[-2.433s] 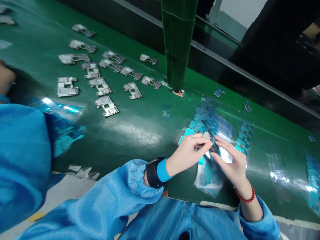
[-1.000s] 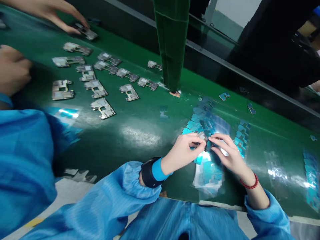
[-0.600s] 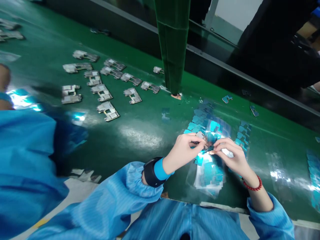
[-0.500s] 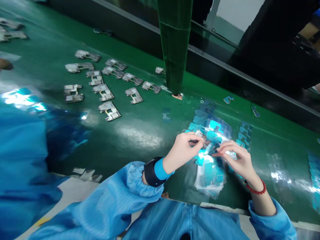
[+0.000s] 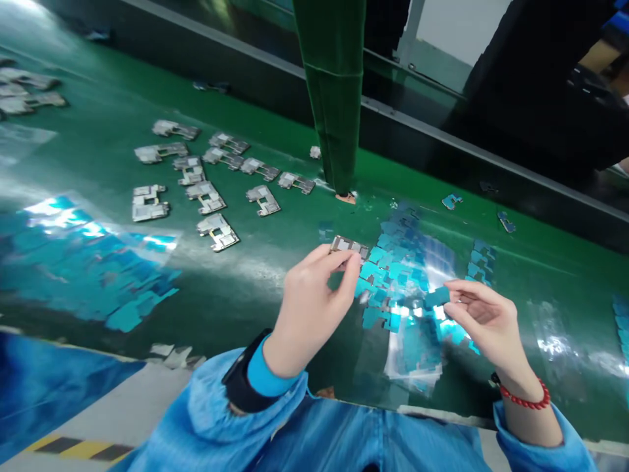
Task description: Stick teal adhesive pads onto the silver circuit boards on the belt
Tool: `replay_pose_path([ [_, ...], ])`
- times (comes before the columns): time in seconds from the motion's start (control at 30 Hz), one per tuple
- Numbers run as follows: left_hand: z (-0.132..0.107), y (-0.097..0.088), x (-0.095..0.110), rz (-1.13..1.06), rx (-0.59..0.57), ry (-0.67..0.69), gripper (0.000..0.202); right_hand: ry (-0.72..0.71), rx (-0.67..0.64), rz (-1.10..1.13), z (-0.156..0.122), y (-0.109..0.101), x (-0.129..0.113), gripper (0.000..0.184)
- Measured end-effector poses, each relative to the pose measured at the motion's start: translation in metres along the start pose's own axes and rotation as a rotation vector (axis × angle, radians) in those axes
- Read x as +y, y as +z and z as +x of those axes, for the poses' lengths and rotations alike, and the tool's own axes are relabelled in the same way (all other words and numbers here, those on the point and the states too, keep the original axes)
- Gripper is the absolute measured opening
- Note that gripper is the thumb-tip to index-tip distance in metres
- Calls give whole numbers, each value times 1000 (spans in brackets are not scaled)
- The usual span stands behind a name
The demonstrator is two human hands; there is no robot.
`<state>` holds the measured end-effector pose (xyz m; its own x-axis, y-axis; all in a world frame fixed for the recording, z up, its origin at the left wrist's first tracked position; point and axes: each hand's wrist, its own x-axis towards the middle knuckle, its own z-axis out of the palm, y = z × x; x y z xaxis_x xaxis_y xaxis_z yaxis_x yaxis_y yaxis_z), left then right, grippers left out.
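My left hand (image 5: 309,303) is closed in a pinch on a small silver circuit board (image 5: 348,246), held just above the green belt (image 5: 275,262). My right hand (image 5: 486,321) pinches a small blue film piece (image 5: 436,297) between thumb and forefinger, a little to the right of the board. Between and under both hands lies a clear sheet with several blue film pieces (image 5: 405,275) stuck on it.
Several more silver boards (image 5: 211,190) lie in rows on the belt to the left. Another sheet of blue film pieces (image 5: 83,262) lies at the left edge. A green post (image 5: 334,98) stands on the belt behind. Loose blue pieces (image 5: 452,200) lie far right.
My hands have come apart: the left lifted the board up and left, the right pulled a blue film piece away to the right. The neighbour's blue sleeve at the left has dropped out of view.
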<state>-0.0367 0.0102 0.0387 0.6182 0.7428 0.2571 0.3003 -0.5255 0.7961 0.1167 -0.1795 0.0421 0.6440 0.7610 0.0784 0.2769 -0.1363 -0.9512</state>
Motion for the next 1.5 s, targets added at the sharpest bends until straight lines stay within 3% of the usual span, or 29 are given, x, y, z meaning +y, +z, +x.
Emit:
replay_pose_path([
  [0.07,-4,-4,9,-121,-73,20,20,10,-67,13,5,7,-11,28],
  [0.2,-13,10,20,-442,-430,-29,15,55,-196,17,15,14,-22,25],
  [0.27,-15,18,20,-502,-488,-77,17,79,-228,50,18,14,-21,27],
  [0.5,-7,31,10,-742,-283,-331,15,141,42,115,14,12,-5,10],
  [0.7,-6,37,5,-779,-205,-473,11,219,73,135,13,20,1,16],
  [1.03,-10,45,4,-714,-141,-378,11,205,127,88,15,26,6,19],
  [1.2,-11,46,4,-688,-175,-363,17,78,205,-45,8,29,5,11],
  [1.37,-10,42,-2,-766,-310,-421,26,-149,348,-293,-2,21,-2,2],
  [1.5,-6,37,-4,-806,-363,-410,35,-65,480,-227,-3,10,-2,6],
])
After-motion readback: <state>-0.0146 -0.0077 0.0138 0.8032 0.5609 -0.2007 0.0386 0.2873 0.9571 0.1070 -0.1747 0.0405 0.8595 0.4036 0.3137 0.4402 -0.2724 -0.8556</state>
